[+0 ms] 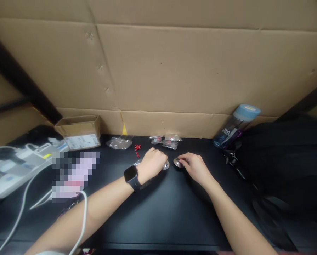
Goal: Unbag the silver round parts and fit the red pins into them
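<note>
Near the middle of the black table, my left hand (152, 163), with a black watch on its wrist, is closed on a small round silver cymbal (166, 165); most of it is hidden behind the fingers. A short gap to the right, my right hand (194, 167) pinches a second shiny cymbal (177, 163) by its centre, where a bit of red shows. Two small red cords (138, 147) lie beyond my left hand. Farther back are several small clear packets (171, 141) with shiny and red contents. Clear plastic shows partly behind my left wrist.
A crumpled clear bag (119, 142) and an open cardboard box (80, 132) stand at the back left. White power strips (22, 164) with cables fill the left side. At right are a blue-lidded bottle (235, 125), keys (231, 158) and a black bag (288, 170). Cardboard (174, 71) walls the back.
</note>
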Tool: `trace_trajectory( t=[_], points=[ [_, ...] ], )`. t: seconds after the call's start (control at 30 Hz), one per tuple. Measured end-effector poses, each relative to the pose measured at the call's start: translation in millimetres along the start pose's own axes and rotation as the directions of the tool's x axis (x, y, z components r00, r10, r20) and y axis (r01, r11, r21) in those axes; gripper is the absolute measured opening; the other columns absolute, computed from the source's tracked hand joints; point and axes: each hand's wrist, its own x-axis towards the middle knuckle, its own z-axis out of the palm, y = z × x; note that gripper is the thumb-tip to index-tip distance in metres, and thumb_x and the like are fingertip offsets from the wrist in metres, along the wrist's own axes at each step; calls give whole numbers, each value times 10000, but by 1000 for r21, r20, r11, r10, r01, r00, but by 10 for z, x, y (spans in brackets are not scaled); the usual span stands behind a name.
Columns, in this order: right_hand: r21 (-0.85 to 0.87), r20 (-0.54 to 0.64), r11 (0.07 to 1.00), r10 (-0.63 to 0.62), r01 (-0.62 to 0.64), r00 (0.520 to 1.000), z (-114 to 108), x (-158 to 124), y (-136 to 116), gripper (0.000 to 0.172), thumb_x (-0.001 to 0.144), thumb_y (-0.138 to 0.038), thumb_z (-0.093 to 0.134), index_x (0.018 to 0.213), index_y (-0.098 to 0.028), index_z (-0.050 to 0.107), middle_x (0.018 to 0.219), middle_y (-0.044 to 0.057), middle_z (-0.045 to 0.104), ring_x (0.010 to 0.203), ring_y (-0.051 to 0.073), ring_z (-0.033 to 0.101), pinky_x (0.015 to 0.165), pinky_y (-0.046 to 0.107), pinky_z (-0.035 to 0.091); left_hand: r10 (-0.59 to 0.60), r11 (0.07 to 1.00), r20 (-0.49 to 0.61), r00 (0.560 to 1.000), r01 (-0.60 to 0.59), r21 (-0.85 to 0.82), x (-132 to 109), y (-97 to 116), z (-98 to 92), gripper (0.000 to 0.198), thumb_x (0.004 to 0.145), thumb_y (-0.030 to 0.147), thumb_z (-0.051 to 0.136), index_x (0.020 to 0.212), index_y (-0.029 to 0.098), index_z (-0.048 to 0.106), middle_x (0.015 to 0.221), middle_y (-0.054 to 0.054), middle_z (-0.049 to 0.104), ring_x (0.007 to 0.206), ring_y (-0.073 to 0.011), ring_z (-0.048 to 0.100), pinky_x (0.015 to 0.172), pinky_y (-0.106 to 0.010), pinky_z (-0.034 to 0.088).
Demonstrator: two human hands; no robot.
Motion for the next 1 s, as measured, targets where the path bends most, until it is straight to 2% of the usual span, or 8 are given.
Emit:
trace_trajectory(
  t=[0.13,0.3,0.43,0.53,0.63,0.77,0.87,1.0],
  points=[
    [81,10,997,-19,18,1000,-55,-12,-24,218,955,-190,558,898,-239,763,916,28,783,867,225,721,809,325,499,-11,999,-25,1000,12,36,-51,-23,83,112,898,123,648,814,162,711,815,-84,736,799,-249,685,751,-372,394],
    [185,-49,983,12,-3,999,-8,-11,-33,187,959,-258,576,918,-259,758,871,12,793,807,220,737,765,325,511,6,998,-47,999,-3,70,-99,-55,130,110,919,116,630,832,148,690,819,-92,727,856,-264,662,816,-396,382],
    [363,-104,931,88,-44,991,56,-1,-8,139,903,-312,661,908,-240,780,887,38,806,804,235,758,767,338,558,-75,991,-150,986,57,-124,-161,-100,8,195,982,184,572,854,184,719,849,-63,755,882,-237,676,870,-383,398],
    [507,-189,860,167,-49,968,64,-8,-51,179,876,-366,702,899,-207,782,895,70,810,808,252,766,768,354,583,-275,870,-211,938,150,-470,-265,-111,-107,206,998,248,558,916,212,744,907,-26,782,837,-195,702,829,-322,454],
    [549,-318,836,227,-16,921,85,-48,-194,220,892,-400,702,922,-201,790,904,76,810,812,250,760,761,354,585,-457,685,-151,876,239,-688,-383,-59,-157,193,967,309,605,902,224,765,921,-1,793,748,-169,706,751,-281,489],
    [426,-391,903,120,64,913,205,-140,-454,150,909,-328,703,942,-231,812,898,47,812,763,223,739,740,340,575,-502,539,-85,861,234,-809,-488,104,-139,200,950,355,632,897,246,791,923,11,801,821,-178,733,773,-271,509],
    [411,-340,899,-2,151,940,305,-191,-578,148,930,-261,676,986,-241,811,935,38,814,768,208,736,735,327,580,-503,509,-82,860,218,-832,-533,197,-134,187,949,355,638,914,257,793,952,16,805,887,-184,739,827,-277,513],
    [461,-309,874,-5,155,951,356,-221,-616,144,944,-249,672,996,-247,806,967,39,814,805,209,750,765,332,591,-535,554,-91,840,267,-788,-573,200,-150,170,955,336,629,907,273,779,959,29,802,910,-190,730,926,-318,480]
  ],
)
